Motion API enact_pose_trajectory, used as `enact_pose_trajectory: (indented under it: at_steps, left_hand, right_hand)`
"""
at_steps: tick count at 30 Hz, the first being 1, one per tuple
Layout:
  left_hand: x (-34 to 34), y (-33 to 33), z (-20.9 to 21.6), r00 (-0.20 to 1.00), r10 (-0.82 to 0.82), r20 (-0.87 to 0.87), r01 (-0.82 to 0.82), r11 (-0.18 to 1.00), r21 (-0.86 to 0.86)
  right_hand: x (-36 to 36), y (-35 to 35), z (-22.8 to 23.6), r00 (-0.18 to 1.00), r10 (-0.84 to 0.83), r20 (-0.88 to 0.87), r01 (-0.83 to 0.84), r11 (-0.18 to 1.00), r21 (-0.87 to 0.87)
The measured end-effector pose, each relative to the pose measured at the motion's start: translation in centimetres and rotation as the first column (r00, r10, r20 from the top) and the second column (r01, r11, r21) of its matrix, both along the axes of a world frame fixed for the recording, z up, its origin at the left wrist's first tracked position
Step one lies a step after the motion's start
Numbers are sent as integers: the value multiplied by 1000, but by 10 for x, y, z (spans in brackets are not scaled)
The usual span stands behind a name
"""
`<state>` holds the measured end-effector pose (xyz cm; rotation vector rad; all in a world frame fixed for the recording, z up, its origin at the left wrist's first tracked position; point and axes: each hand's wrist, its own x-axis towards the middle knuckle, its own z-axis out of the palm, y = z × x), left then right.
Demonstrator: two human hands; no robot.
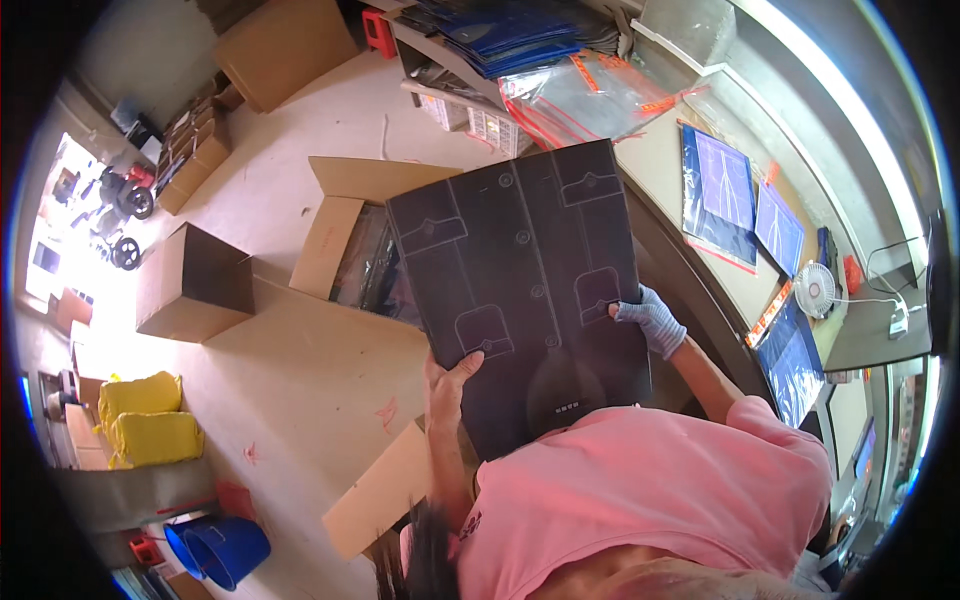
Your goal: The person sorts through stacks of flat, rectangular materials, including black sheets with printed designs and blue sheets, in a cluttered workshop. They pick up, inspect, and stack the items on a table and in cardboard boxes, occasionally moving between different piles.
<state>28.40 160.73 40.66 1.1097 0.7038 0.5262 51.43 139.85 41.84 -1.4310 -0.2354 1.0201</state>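
Observation:
A large flat black panel (520, 260), printed with the outline of a jacket front with buttons and pockets, is held up before my pink shirt. My bare left hand (450, 390) grips its left edge, thumb on the front face. On the opposite edge, my right hand (652, 322) wears a light grey-blue glove with a bare thumb tip and grips the panel too. The fingers of both hands are partly hidden behind it. Behind the panel stands an open cardboard box (328, 245) with clear plastic-wrapped things inside; the panel covers much of it.
At right, a long table (735, 275) carries blue printed sheets in clear sleeves (722, 185) and a small white fan (815, 290). Blue folders (500, 45) pile up at the back. Left are another carton (195, 285), yellow bundles (155, 420) and blue buckets (225, 550).

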Motion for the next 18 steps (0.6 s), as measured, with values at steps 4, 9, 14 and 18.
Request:
enact_pose_trajectory:
  at_steps: [4, 9, 14, 18]
  left_hand:
    - [30, 34, -4, 995, -103, 19, 103, 994, -22]
    - [69, 66, -22, 981, -186, 62, 183, 981, 60]
    - [106, 88, -25, 972, -186, 145, 171, 980, 104]
    - [140, 113, -28, 987, -125, 98, 127, 992, -13]
  right_hand:
    - [1, 4, -5, 991, -132, 0, 132, 991, -34]
    - [14, 10, -16, 967, -252, 24, 253, 967, -34]
    - [44, 35, -17, 963, -269, -6, 269, 963, 5]
    - [95, 68, -28, 978, -207, -10, 207, 978, -4]
